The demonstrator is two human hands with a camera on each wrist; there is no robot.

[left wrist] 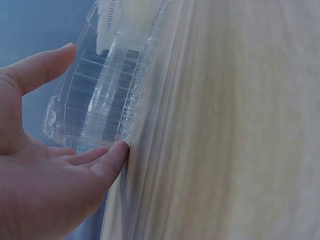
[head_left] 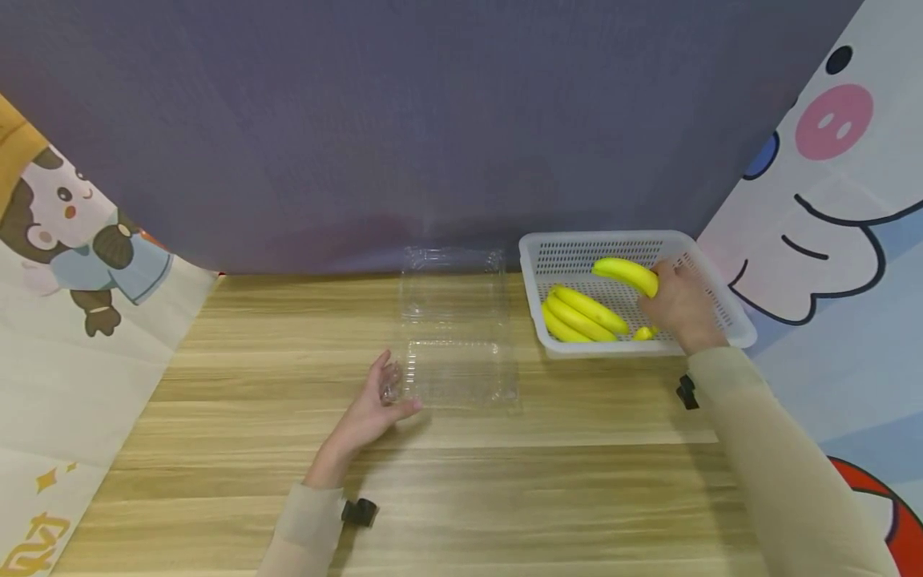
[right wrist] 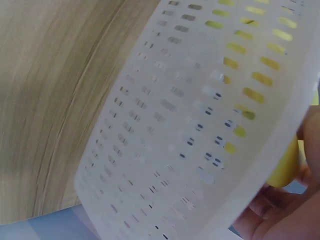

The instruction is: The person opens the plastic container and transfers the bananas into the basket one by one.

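In the head view my right hand (head_left: 683, 306) grips a banana (head_left: 624, 274) above the right part of a white slotted basket (head_left: 530, 276). A bunch of bananas (head_left: 580, 314) lies at the left inside the basket, and a further yellow piece (head_left: 644, 332) shows below my hand. The right wrist view has the basket wall (right wrist: 150, 130) in front of most of the fruit. My left hand (head_left: 371, 407) rests at the left edge of a clear plastic clamshell box (head_left: 461, 373), its lid (head_left: 453, 287) folded back. In the left wrist view the thumb stands apart and the fingertips (left wrist: 119, 150) are at the box's lower edge.
The wooden table (head_left: 238, 417) carries the box and the basket side by side. Behind them rises a dark grey panel (head_left: 375, 128). Cartoon-printed walls (head_left: 815, 264) border both sides. A small black clip (head_left: 359, 512) sits at the left sleeve cuff.
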